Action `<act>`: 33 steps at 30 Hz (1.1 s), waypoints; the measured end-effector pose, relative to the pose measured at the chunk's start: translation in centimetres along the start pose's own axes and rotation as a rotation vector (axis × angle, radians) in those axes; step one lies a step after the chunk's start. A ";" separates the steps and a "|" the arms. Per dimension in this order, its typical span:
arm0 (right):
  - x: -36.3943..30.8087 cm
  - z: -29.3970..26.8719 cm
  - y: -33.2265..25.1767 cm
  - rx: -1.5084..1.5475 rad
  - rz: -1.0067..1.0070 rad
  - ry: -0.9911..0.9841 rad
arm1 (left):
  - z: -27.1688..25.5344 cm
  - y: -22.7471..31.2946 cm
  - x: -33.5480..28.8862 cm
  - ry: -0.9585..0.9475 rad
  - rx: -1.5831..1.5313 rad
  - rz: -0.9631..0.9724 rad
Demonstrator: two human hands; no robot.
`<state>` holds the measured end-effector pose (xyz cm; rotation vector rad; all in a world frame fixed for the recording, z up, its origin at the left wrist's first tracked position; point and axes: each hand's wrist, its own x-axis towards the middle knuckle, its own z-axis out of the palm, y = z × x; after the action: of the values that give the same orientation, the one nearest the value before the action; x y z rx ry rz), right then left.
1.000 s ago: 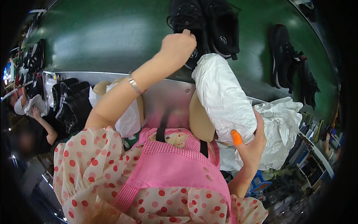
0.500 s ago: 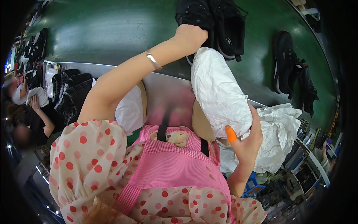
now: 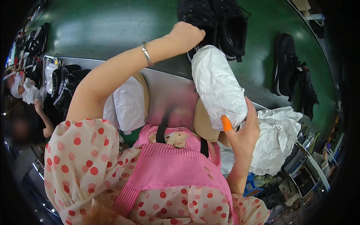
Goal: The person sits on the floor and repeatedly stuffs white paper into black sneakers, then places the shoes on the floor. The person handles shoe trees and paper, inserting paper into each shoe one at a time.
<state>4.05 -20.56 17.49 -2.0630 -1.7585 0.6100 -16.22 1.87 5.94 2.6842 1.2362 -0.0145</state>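
Note:
My left hand (image 3: 187, 37) is curled closed beside the heel of a black sneaker (image 3: 195, 15); its fingers are mostly hidden, so what it holds, if anything, does not show. Another black sneaker (image 3: 232, 32) stands right alongside. A long, rounded wad of crumpled white paper (image 3: 217, 84) slants from the shoes' heels down toward me. My right hand (image 3: 245, 133), with an orange cover on the thumb, grips the wad's near end. Just right of that hand lies a heap of loose crumpled white paper (image 3: 277, 138).
The shoes stand on a green worktop (image 3: 120, 30) with a metal front edge. Farther right is another pair of black sneakers (image 3: 285, 63). Dark shoes (image 3: 69, 84) and white paper wads (image 3: 129, 103) sit at the left. A co-worker's arm (image 3: 43, 116) reaches toward white paper at the far left.
My left hand has drawn slightly left and away from the sneaker's heel. The paper wad and my right hand have shifted a little to the left.

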 end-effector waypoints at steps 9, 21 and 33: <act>0.9 1.3 -0.4 -0.042 -0.039 0.014 | 0.5 -7.7 -3.3 0.372 -1.963 -0.675; 0.8 -3.4 -1.8 0.155 0.170 0.028 | 2.1 -2.9 1.2 0.541 -0.202 -0.116; 4.2 -2.4 -2.2 0.333 0.096 -0.192 | 1.4 -4.3 -0.5 0.385 -0.650 -0.180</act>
<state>4.10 -16.09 20.28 -1.9144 -1.5343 1.0824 -19.71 4.04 3.88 2.0551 1.2884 0.7701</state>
